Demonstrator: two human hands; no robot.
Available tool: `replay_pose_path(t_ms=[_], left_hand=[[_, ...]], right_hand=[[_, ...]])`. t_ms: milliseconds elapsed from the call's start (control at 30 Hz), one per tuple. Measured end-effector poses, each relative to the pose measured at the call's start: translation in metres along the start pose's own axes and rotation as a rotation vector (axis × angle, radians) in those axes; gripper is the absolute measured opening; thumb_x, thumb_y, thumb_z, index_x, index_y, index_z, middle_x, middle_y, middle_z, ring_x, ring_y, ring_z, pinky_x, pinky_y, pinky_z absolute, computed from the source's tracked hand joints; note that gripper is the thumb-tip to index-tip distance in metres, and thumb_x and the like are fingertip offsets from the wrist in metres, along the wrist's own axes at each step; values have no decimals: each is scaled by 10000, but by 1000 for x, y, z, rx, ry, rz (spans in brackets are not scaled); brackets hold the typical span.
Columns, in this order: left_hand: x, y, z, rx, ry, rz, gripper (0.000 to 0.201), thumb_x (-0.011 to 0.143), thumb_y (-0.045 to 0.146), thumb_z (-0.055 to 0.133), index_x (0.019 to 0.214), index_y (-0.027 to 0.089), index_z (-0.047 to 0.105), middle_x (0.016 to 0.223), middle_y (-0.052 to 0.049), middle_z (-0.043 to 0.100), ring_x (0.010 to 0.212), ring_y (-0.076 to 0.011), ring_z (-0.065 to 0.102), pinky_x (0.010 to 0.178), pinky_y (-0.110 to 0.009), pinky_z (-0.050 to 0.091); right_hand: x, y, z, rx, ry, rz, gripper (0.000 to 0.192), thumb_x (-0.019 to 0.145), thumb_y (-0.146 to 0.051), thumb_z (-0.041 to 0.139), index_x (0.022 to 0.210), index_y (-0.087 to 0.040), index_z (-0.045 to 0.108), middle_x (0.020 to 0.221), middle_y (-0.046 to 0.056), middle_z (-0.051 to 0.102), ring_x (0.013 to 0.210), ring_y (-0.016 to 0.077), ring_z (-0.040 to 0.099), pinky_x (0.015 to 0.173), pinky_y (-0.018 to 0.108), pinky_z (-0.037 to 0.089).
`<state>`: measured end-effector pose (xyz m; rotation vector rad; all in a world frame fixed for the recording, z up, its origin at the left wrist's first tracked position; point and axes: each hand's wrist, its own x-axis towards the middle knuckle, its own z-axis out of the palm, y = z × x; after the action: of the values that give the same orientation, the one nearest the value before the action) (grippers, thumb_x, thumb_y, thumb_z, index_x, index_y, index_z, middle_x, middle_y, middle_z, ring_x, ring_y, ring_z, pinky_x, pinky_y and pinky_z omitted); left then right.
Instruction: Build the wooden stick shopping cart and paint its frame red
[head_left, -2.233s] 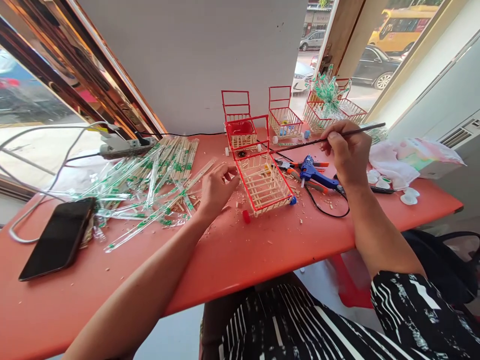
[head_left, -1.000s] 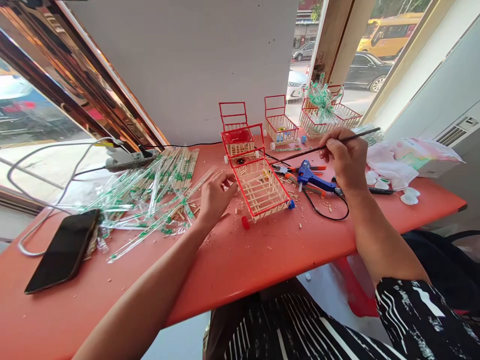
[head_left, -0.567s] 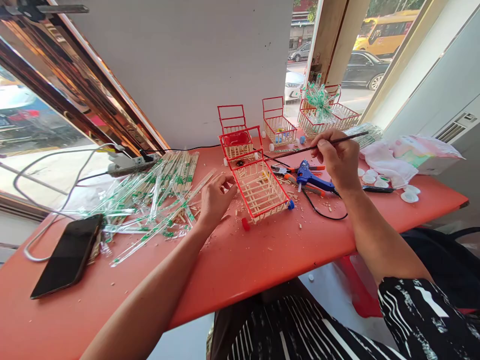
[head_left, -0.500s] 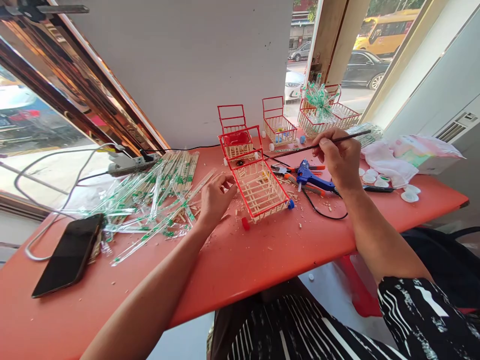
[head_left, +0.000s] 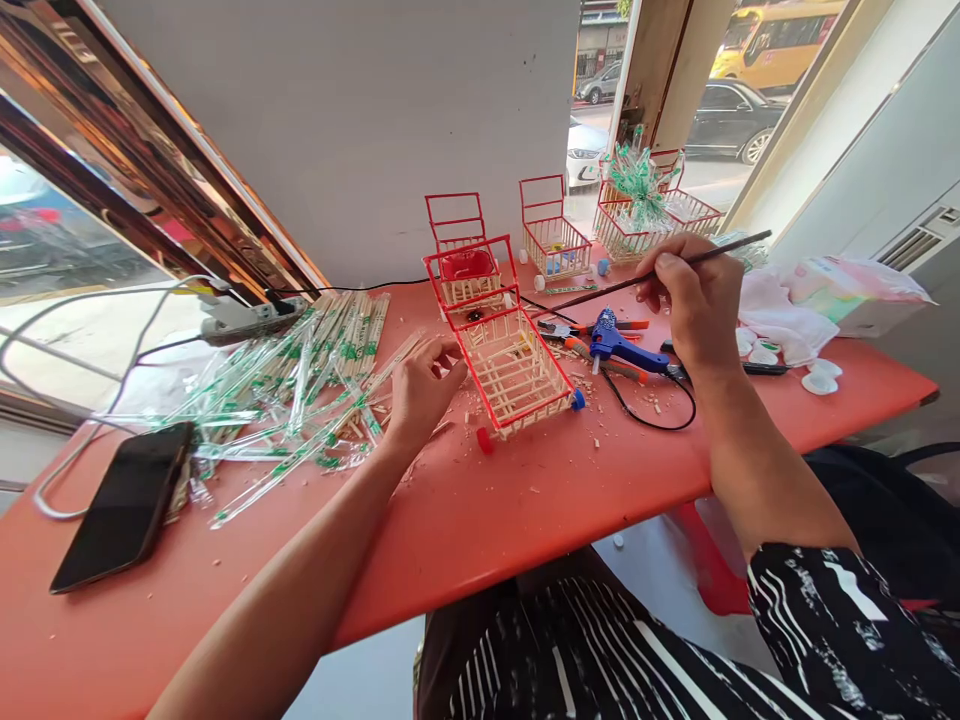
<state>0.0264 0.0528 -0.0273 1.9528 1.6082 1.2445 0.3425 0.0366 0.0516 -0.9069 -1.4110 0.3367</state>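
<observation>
A small stick-built cart with a red rim [head_left: 517, 368] stands in the middle of the orange table [head_left: 525, 510]. My left hand [head_left: 421, 392] rests at the cart's left side, fingers touching its frame. My right hand [head_left: 696, 300] is raised over the right part of the table and pinches a thin dark paintbrush [head_left: 600, 290], whose tip points left toward the cart's back edge. Behind it stands another cart holding a red cup [head_left: 466, 266].
A blue glue gun [head_left: 622, 346] with its black cord and pliers lie right of the cart. Wrapped chopsticks [head_left: 300, 370] are piled at the left, beside a black phone [head_left: 120, 505] and a power strip [head_left: 244, 318]. More carts [head_left: 551, 235], white caps [head_left: 821, 378] and cloth sit at the back right.
The view shifted slightly. My right hand with the brush drifted a little left and back again. My left hand stayed at the cart.
</observation>
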Motion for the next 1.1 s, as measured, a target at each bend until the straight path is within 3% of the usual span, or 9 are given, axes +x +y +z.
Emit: replay_pose_path(t_ms=[100, 267, 533, 667, 800, 933, 1100], left_hand=[[0, 2, 0, 15, 5, -15, 171, 805, 212, 675, 908, 216, 812, 823, 4, 752, 697, -147, 595, 725, -271, 485], [0, 2, 0, 6, 3, -2, 169, 809, 211, 672, 914, 217, 804, 852, 1, 762, 699, -146, 605, 728, -270, 494], [1, 2, 0, -6, 0, -19, 162, 820, 247, 682, 920, 215, 805, 796, 6, 739, 702, -153, 617, 718, -274, 491], [0, 2, 0, 5, 6, -7, 161, 810, 227, 668, 898, 212, 802, 823, 3, 752, 696, -146, 597, 721, -276, 481], [0, 2, 0, -10, 2, 1, 179, 805, 217, 663, 912, 208, 805, 857, -1, 766, 696, -142, 588, 726, -277, 478], [0, 3, -1, 15, 5, -27, 175, 812, 227, 672, 917, 214, 811, 807, 7, 739, 669, -145, 570, 714, -281, 471], [0, 4, 0, 18, 12, -12, 180, 814, 227, 667, 918, 217, 813, 817, 5, 741, 679, -148, 583, 716, -276, 477]], right_hand=[[0, -1, 0, -18, -38, -5, 329, 944, -465, 715, 700, -261, 634, 604, -1, 606, 521, 131, 516, 504, 332, 347], [1, -4, -3, -41, 12, 16, 435, 931, -586, 694, 648, -271, 595, 588, 9, 551, 524, 143, 493, 485, 336, 359], [2, -4, -5, -67, -22, 35, 424, 904, -611, 693, 657, -274, 629, 594, 15, 560, 539, 149, 506, 482, 332, 390], [2, -5, -6, -35, 14, 13, 318, 891, -514, 674, 686, -271, 662, 610, 10, 572, 535, 141, 486, 479, 331, 362], [1, -7, -8, -60, -66, 21, 261, 895, -425, 661, 688, -268, 680, 604, 11, 573, 547, 140, 489, 500, 340, 361], [3, -4, -12, 92, -85, -35, 182, 862, -268, 642, 689, -258, 697, 593, 10, 582, 522, 132, 482, 503, 366, 307], [3, -3, -13, 104, -101, -61, 204, 904, -293, 669, 706, -246, 686, 619, 15, 602, 528, 128, 494, 503, 368, 285]])
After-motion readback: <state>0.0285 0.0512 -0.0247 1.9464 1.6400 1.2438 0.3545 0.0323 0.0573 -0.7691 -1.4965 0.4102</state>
